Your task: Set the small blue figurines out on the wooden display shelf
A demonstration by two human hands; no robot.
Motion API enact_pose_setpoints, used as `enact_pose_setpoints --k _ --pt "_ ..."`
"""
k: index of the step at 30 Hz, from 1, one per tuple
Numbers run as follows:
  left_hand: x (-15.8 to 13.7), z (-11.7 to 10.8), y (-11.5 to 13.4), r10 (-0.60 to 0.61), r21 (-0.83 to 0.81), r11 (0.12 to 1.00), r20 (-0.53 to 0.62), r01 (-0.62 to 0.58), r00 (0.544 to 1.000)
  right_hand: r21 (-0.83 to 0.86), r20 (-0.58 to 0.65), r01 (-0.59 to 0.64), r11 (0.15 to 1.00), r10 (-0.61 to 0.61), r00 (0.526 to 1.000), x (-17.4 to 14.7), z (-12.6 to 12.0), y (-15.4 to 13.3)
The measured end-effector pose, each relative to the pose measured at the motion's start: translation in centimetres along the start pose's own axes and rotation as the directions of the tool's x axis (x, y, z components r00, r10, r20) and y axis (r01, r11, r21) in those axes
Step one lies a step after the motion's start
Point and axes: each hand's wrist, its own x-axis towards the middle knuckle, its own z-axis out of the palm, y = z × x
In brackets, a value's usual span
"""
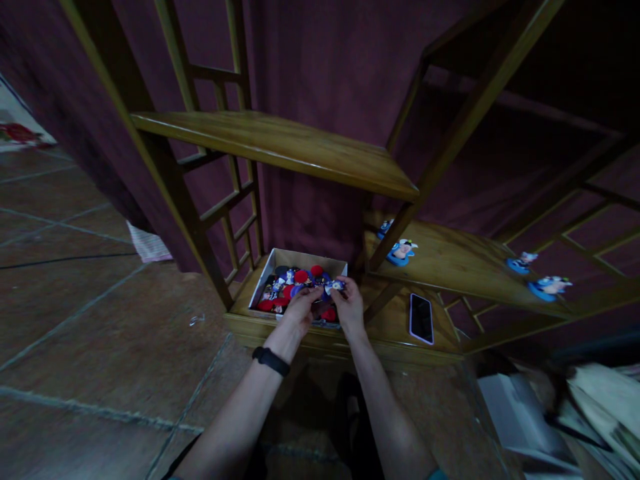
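Both arms reach forward; the left hand (300,308) and right hand (349,308) together pinch a small figure (334,287) over the box (280,260); no readable writing.

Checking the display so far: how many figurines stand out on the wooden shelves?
4: two figurines at the middle shelf's left end, two at its right. More fill the box; others may be hidden.

This looks like a small shop or display corner, dimly lit. A stepped wooden display shelf (280,143) stands against a dark red wall (325,60), with little cartoon figurines (403,251) set out singly along its right tiers, a cardboard box (300,259) full of similar trinkets on the lowest board, and a tiled floor (75,320) on the left.
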Motion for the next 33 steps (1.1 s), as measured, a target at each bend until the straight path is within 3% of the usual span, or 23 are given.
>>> enact_pose_setpoints --k 33 --pt "-0.54 0.32 0.56 0.006 -0.09 0.996 0.026 -0.004 1.0 -0.055 0.009 -0.001 0.998 0.002 1.0 0.17 -0.22 0.37"
